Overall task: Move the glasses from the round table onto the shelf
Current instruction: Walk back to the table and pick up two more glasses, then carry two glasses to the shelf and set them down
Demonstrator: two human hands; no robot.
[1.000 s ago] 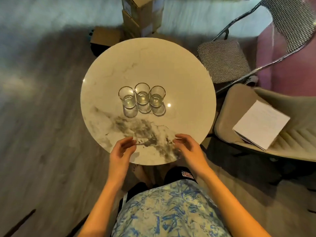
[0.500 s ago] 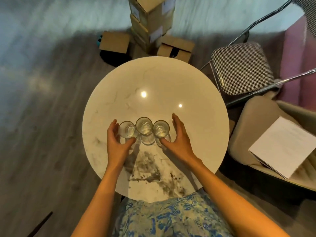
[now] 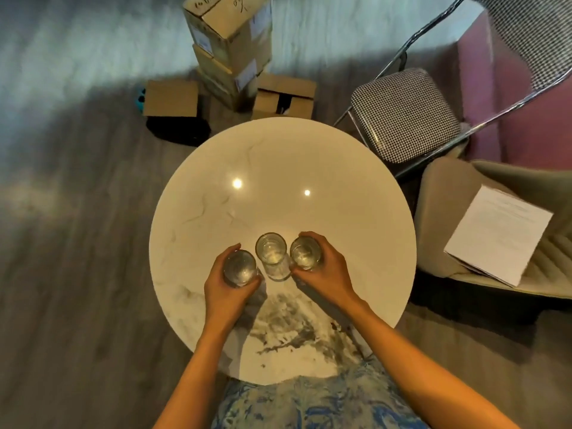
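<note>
Three clear glasses stand in a row on the round marble table (image 3: 278, 168). My left hand (image 3: 227, 289) is wrapped around the left glass (image 3: 240, 267). My right hand (image 3: 328, 270) is wrapped around the right glass (image 3: 305, 252). The middle glass (image 3: 271, 253) stands untouched between them, upright on the tabletop. Whether the two held glasses are off the surface cannot be told. No shelf is in view.
Stacked cardboard boxes (image 3: 229, 48) stand on the floor beyond the table. A houndstooth folding chair (image 3: 402, 114) is at the back right. A beige armchair (image 3: 445, 218) with a white booklet (image 3: 498, 235) on it sits to the right.
Both hands came forward from the table's near edge, flanked the row of glasses, and have closed around the outer two. The view shifted, so the table sits lower in frame.
</note>
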